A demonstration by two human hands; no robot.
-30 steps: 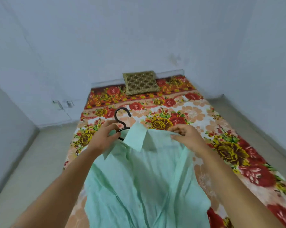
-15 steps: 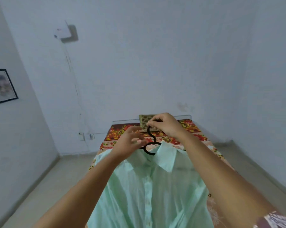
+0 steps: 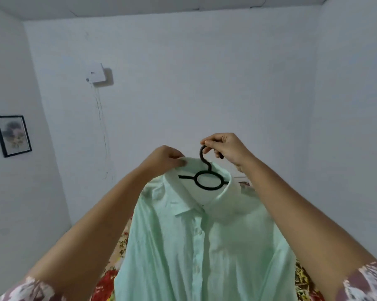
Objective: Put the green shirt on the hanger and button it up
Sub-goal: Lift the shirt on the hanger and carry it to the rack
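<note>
**Green shirt held up on the black hanger**

The green shirt [image 3: 200, 246] is held in the air before a pale wall. It is hung on the black hanger [image 3: 187, 177], whose ring and neck are seen inside the open collar [image 3: 226, 189], while its arms are hidden under the shoulders. The top of the hanger's hook is pinched between thumb and fingers of the right hand [image 3: 226, 148], which is raised above the collar. The collar's back edge, on its left side, is pinched by the left hand [image 3: 168, 158], with the fingers curled onto the cloth. Both hands are thus closed on something: the right on the hook, the left on the collar.

The shirt's front is turned toward the camera. The two front panels are laid together along the placket [image 3: 199, 253], and small buttons are seen on it, but whether they are fastened cannot be told. At the collar the shirt is left open.

Below and behind the shirt, a bed [image 3: 108, 281] covered with a red and yellow flowered sheet is seen. A framed picture [image 3: 12, 135] is hung on the left wall, and a small white box [image 3: 95, 74] with thin wires trailing down is fixed to the far wall.
</note>
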